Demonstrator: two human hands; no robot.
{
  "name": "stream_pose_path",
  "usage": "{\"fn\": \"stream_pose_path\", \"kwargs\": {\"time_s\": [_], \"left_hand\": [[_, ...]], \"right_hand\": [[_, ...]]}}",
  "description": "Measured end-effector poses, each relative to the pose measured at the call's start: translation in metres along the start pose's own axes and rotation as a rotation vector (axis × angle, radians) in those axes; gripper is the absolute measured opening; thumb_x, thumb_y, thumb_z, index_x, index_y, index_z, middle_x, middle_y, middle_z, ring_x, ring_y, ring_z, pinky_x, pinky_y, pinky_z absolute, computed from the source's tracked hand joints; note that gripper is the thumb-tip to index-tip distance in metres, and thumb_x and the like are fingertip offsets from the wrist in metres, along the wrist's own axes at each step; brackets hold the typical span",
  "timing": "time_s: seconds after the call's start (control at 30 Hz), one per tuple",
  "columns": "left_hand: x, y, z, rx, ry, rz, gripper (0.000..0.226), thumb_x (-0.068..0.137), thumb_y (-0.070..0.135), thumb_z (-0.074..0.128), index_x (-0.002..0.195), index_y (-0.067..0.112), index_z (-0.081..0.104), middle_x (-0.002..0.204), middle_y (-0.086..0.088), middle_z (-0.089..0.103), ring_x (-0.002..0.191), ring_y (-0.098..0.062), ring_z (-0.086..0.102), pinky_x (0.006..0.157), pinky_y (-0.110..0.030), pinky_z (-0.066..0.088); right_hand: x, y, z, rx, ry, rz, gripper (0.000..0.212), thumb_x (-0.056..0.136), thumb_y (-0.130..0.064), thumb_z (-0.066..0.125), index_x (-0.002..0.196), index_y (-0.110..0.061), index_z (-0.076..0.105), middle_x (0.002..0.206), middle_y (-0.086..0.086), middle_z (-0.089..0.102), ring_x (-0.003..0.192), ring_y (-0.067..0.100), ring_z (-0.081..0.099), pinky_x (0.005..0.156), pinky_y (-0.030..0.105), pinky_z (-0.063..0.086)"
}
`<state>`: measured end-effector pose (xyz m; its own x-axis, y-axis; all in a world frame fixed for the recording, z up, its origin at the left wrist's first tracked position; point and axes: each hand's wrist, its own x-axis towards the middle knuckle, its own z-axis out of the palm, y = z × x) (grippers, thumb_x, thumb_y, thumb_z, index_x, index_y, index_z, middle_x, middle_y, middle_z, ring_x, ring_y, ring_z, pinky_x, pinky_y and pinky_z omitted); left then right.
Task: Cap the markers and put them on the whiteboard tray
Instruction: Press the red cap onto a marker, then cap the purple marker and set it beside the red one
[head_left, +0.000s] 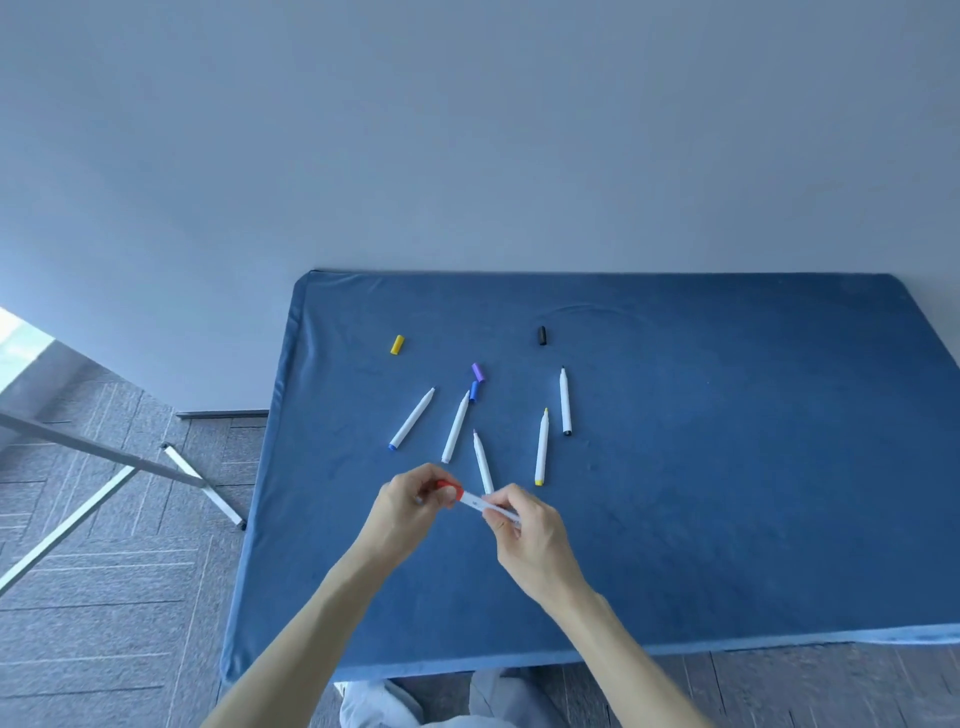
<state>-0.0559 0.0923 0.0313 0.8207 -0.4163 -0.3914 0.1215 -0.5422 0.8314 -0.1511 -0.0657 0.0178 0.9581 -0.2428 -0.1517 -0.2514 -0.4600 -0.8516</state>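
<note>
Above the blue-covered table (727, 519), my left hand (410, 501) pinches a red cap (450, 490) that sits on the end of a white marker (480, 503). My right hand (524, 530) grips that marker's barrel. Several uncapped white markers lie beyond my hands: a blue-ended marker (412, 418), a second one (455, 427), a third (482, 461) partly behind my right hand, a yellow marker (542, 447) and a black marker (565, 400). Loose caps lie farther back: a yellow cap (397, 344), a purple cap (478, 372), a blue cap (474, 391) and a black cap (541, 335).
A plain pale wall (467, 130) rises behind the table. Metal stand legs (130, 467) cross the tiled floor at the left. My knees (441, 701) show below the table's near edge. No whiteboard tray is in view.
</note>
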Motion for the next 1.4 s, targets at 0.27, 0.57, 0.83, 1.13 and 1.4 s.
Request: {"fn": "stream_pose_path", "kwargs": {"time_s": [0.27, 0.57, 0.83, 1.13, 1.4], "left_hand": [[-0.006, -0.013, 0.007, 0.012, -0.026, -0.137, 0.020, 0.096, 0.021, 0.051, 0.114, 0.029, 0.054, 0.087, 0.004, 0.062, 0.078, -0.013, 0.051, 0.050, -0.019, 0.039], [-0.008, -0.038, -0.018, 0.048, 0.035, -0.282, 0.020, 0.095, 0.020, 0.043, 0.103, 0.029, 0.059, 0.084, 0.006, 0.069, 0.058, -0.015, 0.048, 0.046, -0.023, 0.039], [0.000, -0.062, -0.030, 0.113, 0.081, -0.426, 0.016, 0.089, 0.025, 0.042, 0.087, 0.032, 0.056, 0.082, 0.009, 0.071, 0.058, -0.016, 0.052, 0.057, -0.027, 0.042], [0.012, -0.065, -0.023, 0.145, 0.078, -0.432, 0.016, 0.091, 0.029, 0.041, 0.086, 0.029, 0.056, 0.079, 0.009, 0.070, 0.055, -0.017, 0.050, 0.057, -0.026, 0.040], [0.015, -0.067, -0.030, 0.184, 0.141, -0.479, 0.014, 0.087, 0.030, 0.042, 0.083, 0.030, 0.056, 0.080, 0.005, 0.070, 0.057, -0.019, 0.049, 0.056, -0.028, 0.039]], "right_hand": [[-0.010, 0.017, 0.045, -0.131, -0.163, 0.222, 0.026, 0.096, -0.036, 0.056, 0.075, -0.020, 0.057, 0.071, -0.008, 0.056, 0.063, 0.010, 0.051, 0.057, 0.018, 0.041], [0.011, 0.022, 0.047, -0.094, -0.048, 0.421, 0.028, 0.091, -0.036, 0.062, 0.072, -0.017, 0.058, 0.069, -0.006, 0.057, 0.063, 0.005, 0.054, 0.058, 0.017, 0.041], [-0.005, 0.044, 0.040, -0.165, 0.053, 0.470, 0.018, 0.093, -0.028, 0.056, 0.079, -0.017, 0.061, 0.081, -0.008, 0.064, 0.077, 0.013, 0.060, 0.072, 0.034, 0.052], [0.011, 0.047, 0.030, -0.157, 0.152, 0.436, 0.017, 0.093, -0.025, 0.057, 0.078, -0.019, 0.061, 0.076, -0.009, 0.065, 0.073, 0.013, 0.059, 0.065, 0.030, 0.049], [0.065, 0.034, 0.032, -0.279, 0.192, 0.391, 0.016, 0.094, -0.035, 0.055, 0.088, -0.022, 0.061, 0.090, -0.013, 0.062, 0.080, 0.014, 0.060, 0.065, 0.030, 0.045]]}}
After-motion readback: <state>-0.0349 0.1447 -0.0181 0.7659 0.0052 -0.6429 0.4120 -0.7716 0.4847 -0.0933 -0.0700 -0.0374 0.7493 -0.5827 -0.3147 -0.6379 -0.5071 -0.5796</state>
